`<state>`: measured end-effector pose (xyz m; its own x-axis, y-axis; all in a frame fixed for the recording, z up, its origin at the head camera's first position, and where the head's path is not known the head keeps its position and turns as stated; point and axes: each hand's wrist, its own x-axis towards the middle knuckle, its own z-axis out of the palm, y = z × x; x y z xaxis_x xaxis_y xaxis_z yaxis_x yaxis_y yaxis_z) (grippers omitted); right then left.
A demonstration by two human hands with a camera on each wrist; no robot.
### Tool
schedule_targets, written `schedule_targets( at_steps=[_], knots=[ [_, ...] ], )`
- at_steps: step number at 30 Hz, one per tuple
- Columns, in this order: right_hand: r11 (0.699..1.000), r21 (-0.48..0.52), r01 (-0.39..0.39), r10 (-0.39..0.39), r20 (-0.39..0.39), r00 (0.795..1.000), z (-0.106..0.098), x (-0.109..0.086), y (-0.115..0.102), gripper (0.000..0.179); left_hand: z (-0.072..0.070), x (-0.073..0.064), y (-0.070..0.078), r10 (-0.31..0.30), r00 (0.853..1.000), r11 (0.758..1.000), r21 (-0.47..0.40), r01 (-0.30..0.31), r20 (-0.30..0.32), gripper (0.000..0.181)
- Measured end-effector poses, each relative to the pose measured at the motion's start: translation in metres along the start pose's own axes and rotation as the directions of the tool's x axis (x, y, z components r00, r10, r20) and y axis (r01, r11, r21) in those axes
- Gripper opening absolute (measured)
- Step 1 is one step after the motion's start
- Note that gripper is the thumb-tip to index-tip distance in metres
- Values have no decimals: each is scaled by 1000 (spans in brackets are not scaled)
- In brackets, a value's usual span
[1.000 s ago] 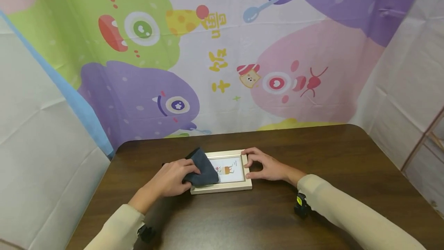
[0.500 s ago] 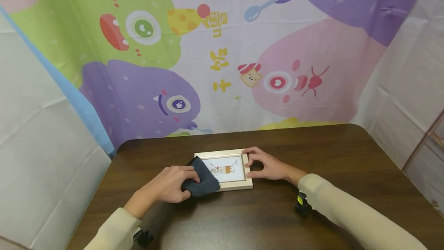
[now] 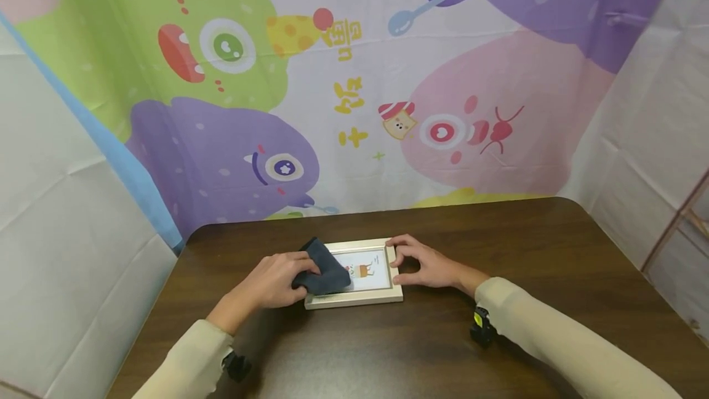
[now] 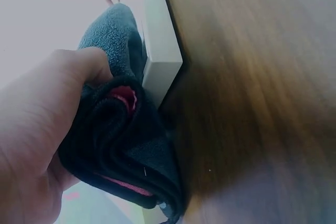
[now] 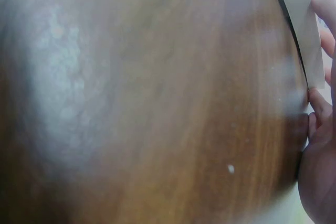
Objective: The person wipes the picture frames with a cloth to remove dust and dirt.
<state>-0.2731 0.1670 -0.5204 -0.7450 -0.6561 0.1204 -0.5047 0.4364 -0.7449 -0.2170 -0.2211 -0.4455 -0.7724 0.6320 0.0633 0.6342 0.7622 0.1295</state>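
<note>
A picture frame [image 3: 354, 298] with a cream border lies flat on the table, a small drawing [image 3: 363, 271] showing in its right half. My left hand [image 3: 279, 279] pinches a folded dark blue-grey cloth [image 3: 328, 271] that covers the left part of the picture. In the left wrist view the thumb lies on top of the folded cloth [image 4: 126, 145], whose layers show pink edging, beside the corner of the frame [image 4: 163, 51]. At the right end, my right hand [image 3: 423, 263] grips the border between curled fingers and thumb. The right wrist view catches only part of this hand [image 5: 323, 124] at the frame's side [image 5: 302, 19].
The dark brown wooden table [image 3: 498, 251] spreads around the frame, with rounded far corners. Behind it hangs a printed cloth backdrop [image 3: 365, 189] with cartoon monsters. White sheets hang at the left and right sides. Both wrists carry small black devices.
The cloth first slid toward me over the frame's near left corner, uncovering more picture, then went back up and away across the left part. The right hand and frame stay nearly still.
</note>
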Motion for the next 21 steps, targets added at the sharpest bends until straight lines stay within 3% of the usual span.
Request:
schedule_targets(
  at_steps=[12, 21],
  knots=[
    [1000, -1, 10, -10, -5, 1000, 1, -1, -3, 21, 6, 22, -13, -119, 991, 993, 12, 120, -60, 37],
    [1000, -6, 14, -14, -9, 1000, 1, 0, -1, 22, 7, 27, -15, -141, 987, 990, 12, 142, -74, 38]
  ],
)
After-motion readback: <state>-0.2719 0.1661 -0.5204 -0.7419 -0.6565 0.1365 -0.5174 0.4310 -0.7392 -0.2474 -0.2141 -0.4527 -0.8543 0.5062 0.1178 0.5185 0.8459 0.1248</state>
